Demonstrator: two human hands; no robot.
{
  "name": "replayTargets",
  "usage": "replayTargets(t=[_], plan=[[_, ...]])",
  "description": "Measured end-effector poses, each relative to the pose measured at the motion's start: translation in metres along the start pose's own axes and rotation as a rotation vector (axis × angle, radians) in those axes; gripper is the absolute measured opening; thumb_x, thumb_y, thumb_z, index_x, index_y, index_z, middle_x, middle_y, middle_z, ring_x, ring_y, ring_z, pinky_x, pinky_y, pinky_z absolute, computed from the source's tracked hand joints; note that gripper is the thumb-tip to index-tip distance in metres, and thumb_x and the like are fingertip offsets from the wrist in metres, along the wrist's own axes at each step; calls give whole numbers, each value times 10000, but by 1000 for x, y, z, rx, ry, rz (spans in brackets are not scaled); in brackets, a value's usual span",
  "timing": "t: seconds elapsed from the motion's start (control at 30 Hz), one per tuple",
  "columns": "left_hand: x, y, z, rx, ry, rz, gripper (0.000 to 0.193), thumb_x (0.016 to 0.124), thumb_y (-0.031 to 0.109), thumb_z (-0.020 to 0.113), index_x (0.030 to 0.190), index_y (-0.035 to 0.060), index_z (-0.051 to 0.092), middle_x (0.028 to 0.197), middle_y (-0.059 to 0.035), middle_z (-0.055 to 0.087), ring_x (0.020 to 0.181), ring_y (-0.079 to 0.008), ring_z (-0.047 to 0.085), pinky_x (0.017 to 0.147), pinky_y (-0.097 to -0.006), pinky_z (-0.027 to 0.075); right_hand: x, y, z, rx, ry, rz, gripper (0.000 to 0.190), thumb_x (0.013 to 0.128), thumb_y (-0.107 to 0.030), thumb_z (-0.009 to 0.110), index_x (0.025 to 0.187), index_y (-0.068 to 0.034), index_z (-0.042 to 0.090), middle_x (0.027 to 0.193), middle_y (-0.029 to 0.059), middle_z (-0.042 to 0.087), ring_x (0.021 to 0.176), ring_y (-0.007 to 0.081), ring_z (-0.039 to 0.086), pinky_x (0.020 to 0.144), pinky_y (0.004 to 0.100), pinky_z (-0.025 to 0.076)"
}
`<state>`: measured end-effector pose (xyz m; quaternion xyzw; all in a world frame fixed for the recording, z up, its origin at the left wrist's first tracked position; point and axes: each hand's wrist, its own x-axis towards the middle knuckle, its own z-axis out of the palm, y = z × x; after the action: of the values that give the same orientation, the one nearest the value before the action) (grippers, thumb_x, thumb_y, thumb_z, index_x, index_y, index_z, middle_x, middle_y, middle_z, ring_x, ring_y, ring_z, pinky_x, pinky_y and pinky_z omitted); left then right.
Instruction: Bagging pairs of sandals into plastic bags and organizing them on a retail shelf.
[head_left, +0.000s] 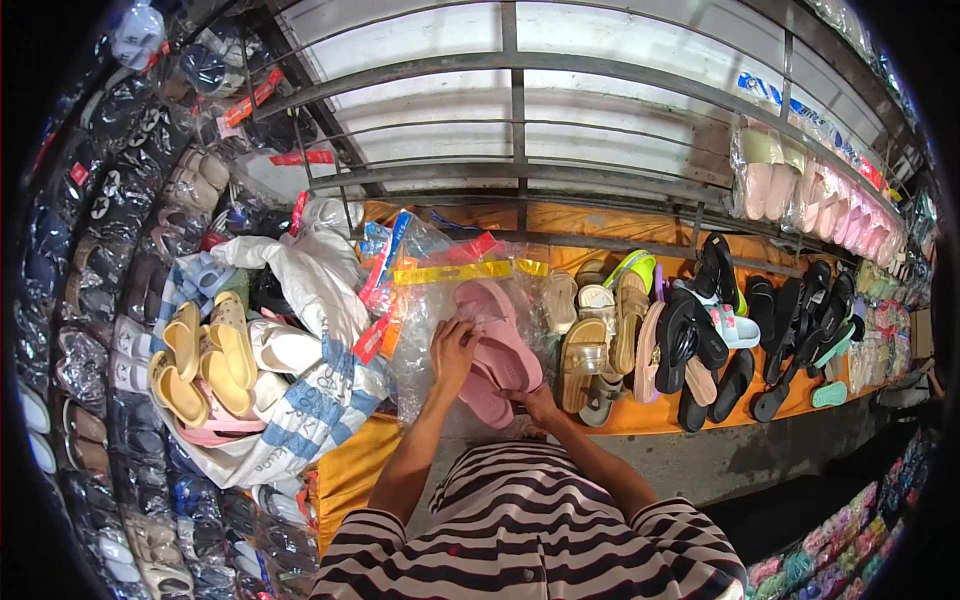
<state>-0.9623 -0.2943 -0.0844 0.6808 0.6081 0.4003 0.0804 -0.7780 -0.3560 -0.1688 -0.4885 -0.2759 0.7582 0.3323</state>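
A pair of pink slide sandals (510, 364) lies in front of me, one partly over the other. My right hand (531, 401) grips the near end of the upper sandal, thumb on its footbed. Clear plastic film covers part of the sandals' far end, belonging to a bag (420, 330) with a yellow header strip (450, 272). At the sandals' left side, my left hand (454, 349) has its fingers bent, pinching the film beside the strap. How far the sandals sit inside the bag is hard to tell.
On my left stands an open woven sack (300, 420) holding yellow slides (229, 360) and other footwear. Loose sandals (585, 352) crowd the orange cloth (622, 427) to my right. Metal bars (517, 135) rise behind. Bagged shoes (105, 262) line the far left; bagged pink slides (825, 206) hang right.
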Motion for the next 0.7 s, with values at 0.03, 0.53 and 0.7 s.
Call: replayTargets(t=[0.03,0.53,0.7], plan=[[-2,-1,2,0,8,-14,168,737,124,718,858,26,654,854,-102,613,789,-320,555,707,-415,464,2,3,-2,1,4,-6,375,689,-51,801,1029,-6,649,901,33,661,733,116,610,647,282,512],[2,-30,-5,33,79,254,85,764,86,671,826,28,668,776,-74,583,740,-284,548,662,-386,458,22,-9,23,-88,104,-78,302,608,-103,873,824,-42,671,701,6,607,552,113,536,492,275,445],[0,-35,-9,128,20,350,105,756,64,678,853,23,675,816,-93,617,813,-313,582,729,-401,483,32,12,19,-56,87,40,362,606,-101,872,894,-20,669,778,25,620,594,149,563,506,303,478]])
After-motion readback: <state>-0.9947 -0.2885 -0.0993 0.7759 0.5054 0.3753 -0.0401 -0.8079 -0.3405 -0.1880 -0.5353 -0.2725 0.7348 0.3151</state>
